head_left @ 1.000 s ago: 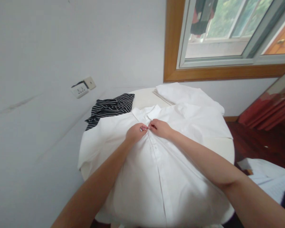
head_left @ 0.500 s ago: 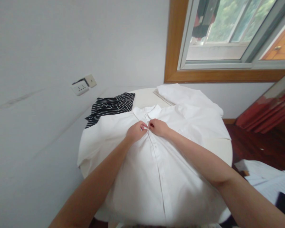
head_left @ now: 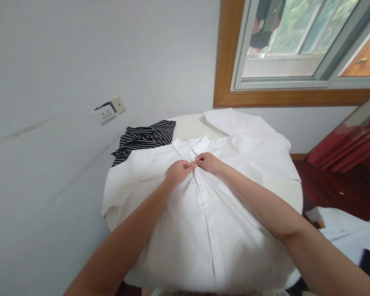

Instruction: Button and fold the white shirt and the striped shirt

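The shirt (head_left: 179, 230) lies front up across the round worktop (head_left: 185, 128), its collar (head_left: 200, 143) toward the wall (head_left: 49, 82) and its placket (head_left: 205, 216) running down toward the person. Both arms reach forward from the lower corners and converge just below the collar. The left forearm slants up and inward, its wrist nearly straight; the right forearm comes in at a flatter slant from a slightly bent elbow.

The left hand (head_left: 177, 172) and right hand (head_left: 208, 161) meet tip to tip, backs up and fingers curled. Each grip pinches the placket's cloth between thumb and fingers; the button itself is too small to make out. Folds fan out from the pinch. Striped cloth (head_left: 144, 139) lies beyond the shirt's left shoulder, folded white cloth (head_left: 243, 123) beyond its right.
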The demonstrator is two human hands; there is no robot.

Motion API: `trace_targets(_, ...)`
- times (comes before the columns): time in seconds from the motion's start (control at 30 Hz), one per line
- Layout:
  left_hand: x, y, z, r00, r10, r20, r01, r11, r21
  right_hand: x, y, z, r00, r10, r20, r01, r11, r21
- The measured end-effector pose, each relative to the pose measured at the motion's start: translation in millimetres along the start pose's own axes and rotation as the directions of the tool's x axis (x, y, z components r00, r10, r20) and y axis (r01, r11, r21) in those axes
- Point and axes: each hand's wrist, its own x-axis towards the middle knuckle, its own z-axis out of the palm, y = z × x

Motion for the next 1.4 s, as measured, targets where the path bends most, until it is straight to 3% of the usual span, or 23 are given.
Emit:
trace_targets(0.13,-0.4,2.6,0.4,0.998,-0.063,0.011,0.063,0.998,-0.008,1.7,3.2,-0.6,1.0,-0.023,0.016,0.023,0.999,0.033)
trace_targets(0.33,-0.1,3.1,1.6,0.999,0.012,0.039,-0.013,0.999,0.043,-1.6,1.4,-2.5,0.997,-0.058,0.051,0.058,0.998,0.014)
trace_targets(0.6,-1.5,0.9,0.3,1.0,-0.001,0.025,-0.002,0.992,0.128,0.7,5.9,-3.0,0.993,-0.084,0.081,0.072,0.988,0.137)
trace_targets(0.77,-1.9,1.8,2.0,0.999,-0.035,-0.04,0.041,0.989,0.146,1.9,9.9,1.1,0.998,-0.065,0.014,0.059,0.961,0.268)
trace_targets(0.93,-4.1,1.8,5.5,0.994,0.036,-0.1,-0.019,0.985,0.172,1.9,11.9,1.1,0.989,0.058,-0.137,-0.001,0.923,0.384)
trace_targets(1.0,-4.2,0.6,5.5,0.995,0.054,-0.085,-0.039,0.986,0.162,-2.0,11.1,-2.8,0.957,0.025,-0.289,0.056,0.961,0.269)
trace_targets(1.1,-2.4,-4.2,3.6,0.996,0.064,-0.067,-0.054,0.989,0.137,-10.7,8.7,-10.5,0.873,-0.152,-0.463,0.128,0.988,-0.083)
trace_targets(1.17,0.3,-10.1,1.5,0.989,0.118,-0.09,-0.107,0.987,0.121,-16.2,6.5,-13.9,0.857,-0.256,-0.448,0.119,0.943,-0.311)
trace_targets(1.23,4.1,-17.2,-0.3,0.959,0.222,-0.179,-0.196,0.969,0.15,-20.5,4.3,-13.5,0.885,-0.295,-0.361,0.106,0.882,-0.459)
trace_targets(1.33,10.0,-26.6,-0.5,0.874,0.372,-0.312,-0.295,0.918,0.266,-25.9,1.3,-5.4,0.924,-0.263,-0.278,0.077,0.839,-0.539)
trace_targets(1.4,12.3,-30.2,1.5,0.848,0.427,-0.313,-0.329,0.888,0.322,-29.8,0.8,2.9,0.927,-0.245,-0.282,0.054,0.834,-0.549)
